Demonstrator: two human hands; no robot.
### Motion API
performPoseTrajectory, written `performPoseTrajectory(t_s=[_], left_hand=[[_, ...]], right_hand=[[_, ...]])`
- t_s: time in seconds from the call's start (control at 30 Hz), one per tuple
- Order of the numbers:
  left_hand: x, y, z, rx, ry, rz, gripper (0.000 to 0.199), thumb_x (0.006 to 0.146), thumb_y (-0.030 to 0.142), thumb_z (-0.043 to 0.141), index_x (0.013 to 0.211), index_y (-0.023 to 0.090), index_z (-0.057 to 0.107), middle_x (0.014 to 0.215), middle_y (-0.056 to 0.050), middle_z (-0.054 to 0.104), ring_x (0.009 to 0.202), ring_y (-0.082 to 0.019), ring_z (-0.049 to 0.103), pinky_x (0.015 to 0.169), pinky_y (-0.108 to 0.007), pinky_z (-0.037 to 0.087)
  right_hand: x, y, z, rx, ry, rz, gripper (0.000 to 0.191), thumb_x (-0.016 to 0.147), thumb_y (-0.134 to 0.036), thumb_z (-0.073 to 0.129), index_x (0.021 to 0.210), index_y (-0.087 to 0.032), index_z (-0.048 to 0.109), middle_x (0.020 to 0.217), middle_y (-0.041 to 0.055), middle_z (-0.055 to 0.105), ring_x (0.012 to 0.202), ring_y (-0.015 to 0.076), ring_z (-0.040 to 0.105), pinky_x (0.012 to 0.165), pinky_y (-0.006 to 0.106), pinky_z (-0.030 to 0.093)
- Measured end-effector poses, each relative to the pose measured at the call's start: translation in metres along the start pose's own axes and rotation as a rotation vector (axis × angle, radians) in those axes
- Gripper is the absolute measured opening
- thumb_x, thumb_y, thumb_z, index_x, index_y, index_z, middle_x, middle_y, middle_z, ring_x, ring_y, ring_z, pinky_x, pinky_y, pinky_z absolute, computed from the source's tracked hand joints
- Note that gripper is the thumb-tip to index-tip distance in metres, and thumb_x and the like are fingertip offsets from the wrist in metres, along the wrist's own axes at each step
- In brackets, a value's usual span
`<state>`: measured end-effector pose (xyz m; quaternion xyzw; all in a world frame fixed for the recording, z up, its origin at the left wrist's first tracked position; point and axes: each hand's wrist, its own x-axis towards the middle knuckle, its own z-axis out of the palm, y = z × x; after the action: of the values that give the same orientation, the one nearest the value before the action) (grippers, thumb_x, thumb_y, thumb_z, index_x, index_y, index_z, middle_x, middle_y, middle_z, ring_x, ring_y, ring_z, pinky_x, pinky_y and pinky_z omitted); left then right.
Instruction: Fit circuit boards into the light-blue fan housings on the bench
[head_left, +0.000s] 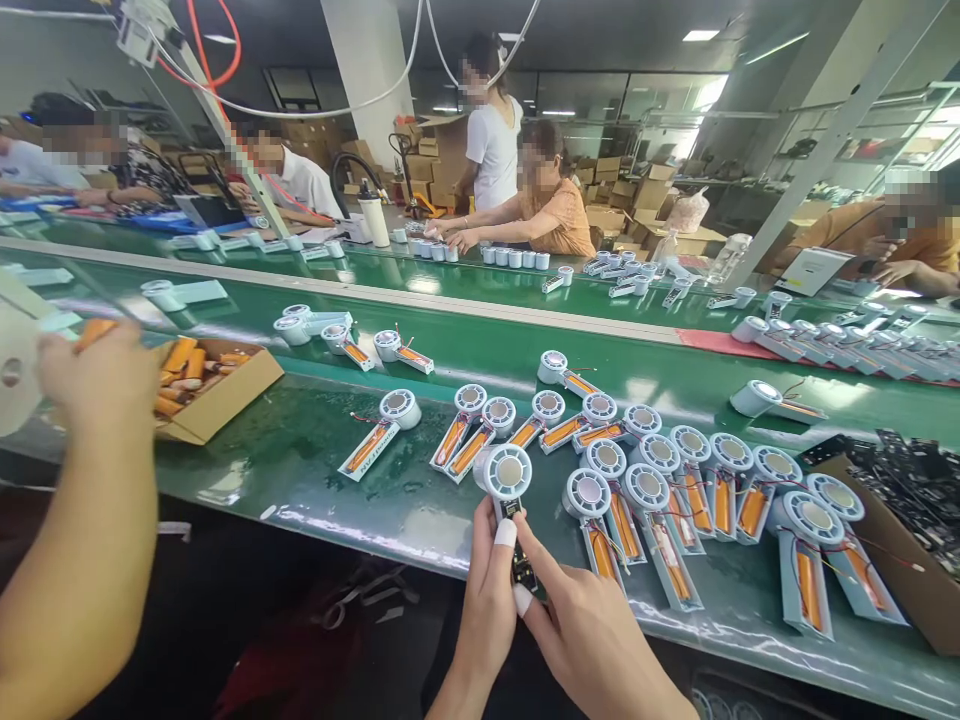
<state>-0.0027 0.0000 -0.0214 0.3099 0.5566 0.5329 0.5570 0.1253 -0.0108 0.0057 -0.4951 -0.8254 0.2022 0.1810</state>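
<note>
A light blue handheld fan (508,472) with a round grille head is upright at the bench's front edge. Its handle is open and shows a dark circuit board (523,572). My left hand (487,570) wraps round the handle, with a white cover on the thumb. On the right side, my right hand (581,625) presses the board and handle with its index finger and white-covered thumb. Several similar fans (646,487) with orange batteries in their open handles lie just to the right, and another fan (399,406) lies to the left.
A cardboard box (225,395) of orange batteries stands at the left, beside another person's arm (90,500). At the right is a box (892,560) of dark circuit boards. Behind runs a green conveyor (480,335) carrying more fans. People (562,215) sit across it.
</note>
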Motion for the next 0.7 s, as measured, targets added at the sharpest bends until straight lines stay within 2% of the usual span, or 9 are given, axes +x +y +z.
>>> performPoseTrajectory(t_s=[0.1,0.17,0.27,0.33,0.43,0.5,0.6,0.7], left_hand=[[0.003,-0.003,-0.004,-0.065,0.027,-0.025,0.048,0.094,0.057,0.054,0.131,0.026,0.058,0.135,-0.009,0.066,0.134,-0.029,0.054,0.112,-0.041,0.042],[0.003,-0.004,-0.003,-0.132,0.032,-0.059,0.047,0.090,0.056,0.060,0.126,0.025,0.063,0.126,-0.010,0.070,0.125,-0.029,0.061,0.104,-0.039,0.049],[0.000,-0.001,0.000,-0.231,-0.037,-0.115,0.049,0.085,0.056,0.067,0.120,0.021,0.065,0.114,-0.011,0.074,0.109,-0.030,0.069,0.091,-0.037,0.056],[-0.001,0.002,0.001,-0.194,-0.051,-0.121,0.050,0.085,0.058,0.064,0.118,0.020,0.066,0.109,-0.011,0.075,0.103,-0.029,0.071,0.086,-0.037,0.057],[0.003,0.007,-0.004,0.104,-0.010,-0.036,0.047,0.090,0.058,0.056,0.117,0.022,0.066,0.111,-0.010,0.074,0.106,-0.028,0.069,0.090,-0.038,0.055],[0.010,0.010,-0.009,0.372,-0.038,0.058,0.044,0.090,0.056,0.052,0.109,0.021,0.068,0.110,-0.011,0.074,0.105,-0.029,0.068,0.092,-0.040,0.053],[0.024,0.013,-0.016,0.689,-0.113,0.188,0.040,0.084,0.055,0.051,0.095,0.020,0.067,0.099,-0.013,0.076,0.095,-0.032,0.070,0.087,-0.043,0.053],[0.041,0.015,-0.017,0.826,-0.169,0.160,0.042,0.077,0.057,0.052,0.099,0.022,0.061,0.079,-0.008,0.076,0.077,-0.030,0.072,0.072,-0.039,0.054]], right_hand=[[0.000,0.006,0.004,0.142,-0.038,0.023,0.065,0.096,-0.024,0.046,0.159,-0.033,0.029,0.094,0.0058,0.072,0.065,0.0211,0.066,0.060,0.030,0.051],[-0.001,0.011,0.015,0.372,-0.011,0.074,0.060,0.100,-0.030,0.043,0.158,-0.034,0.028,0.104,0.0069,0.069,0.065,0.0176,0.063,0.064,0.030,0.052],[-0.006,0.016,0.028,0.753,0.023,0.180,0.069,0.101,-0.038,0.047,0.161,-0.029,0.016,0.100,0.0057,0.066,0.065,0.0144,0.058,0.062,0.026,0.050],[-0.009,0.016,0.031,0.854,0.003,0.201,0.073,0.099,-0.041,0.053,0.161,-0.027,0.018,0.091,0.0018,0.062,0.064,0.0130,0.053,0.060,0.024,0.048],[-0.010,0.013,0.031,0.850,0.025,0.214,0.064,0.099,-0.045,0.053,0.156,-0.024,0.034,0.071,-0.0050,0.049,0.057,0.0111,0.042,0.053,0.022,0.039],[-0.009,0.009,0.032,0.852,0.094,0.265,0.059,0.100,-0.048,0.047,0.152,-0.019,0.042,0.064,-0.0060,0.044,0.054,0.0115,0.040,0.050,0.021,0.035],[-0.008,0.003,0.035,0.723,0.160,0.302,0.053,0.099,-0.039,0.045,0.147,-0.018,0.049,0.065,-0.0021,0.058,0.056,0.0147,0.053,0.055,0.023,0.043],[-0.009,-0.001,0.029,0.298,0.214,0.279,0.054,0.086,-0.029,0.058,0.141,-0.027,0.056,0.071,-0.0001,0.071,0.058,0.0197,0.065,0.058,0.026,0.051]])
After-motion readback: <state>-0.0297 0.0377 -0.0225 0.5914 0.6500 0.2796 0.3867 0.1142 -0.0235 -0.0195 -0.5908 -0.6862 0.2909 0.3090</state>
